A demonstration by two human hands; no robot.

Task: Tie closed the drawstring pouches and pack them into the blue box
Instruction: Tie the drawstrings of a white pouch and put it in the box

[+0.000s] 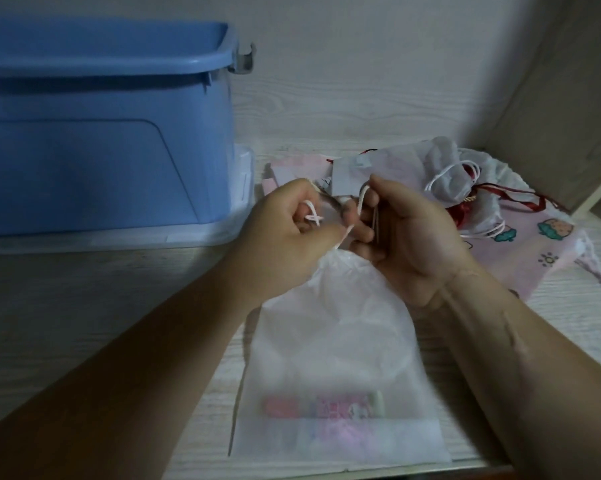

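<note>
white, half-transparent drawstring pouch lies flat on the bench, in the middle near the front edge, with its gathered neck pointing away from the person. through its lower part some pink objects show, blurred. the white cord rises from the neck and is held above it by the 2 hands. the left hand has its fingers curled around a small loop of the cord. the right hand pinches another part of the cord, its fingers bent and close together on it. the 2 hands nearly touch each other. if a knot is already made, i cannot tell. behind the right hand is a heap of other pouches, white ones with white and red cords, and a pink printed pouch lies under them to the right. the blue box stands at the back left of the bench, open at the top, on a clear plastic base, well apart from the drawstring pouch.
</note>
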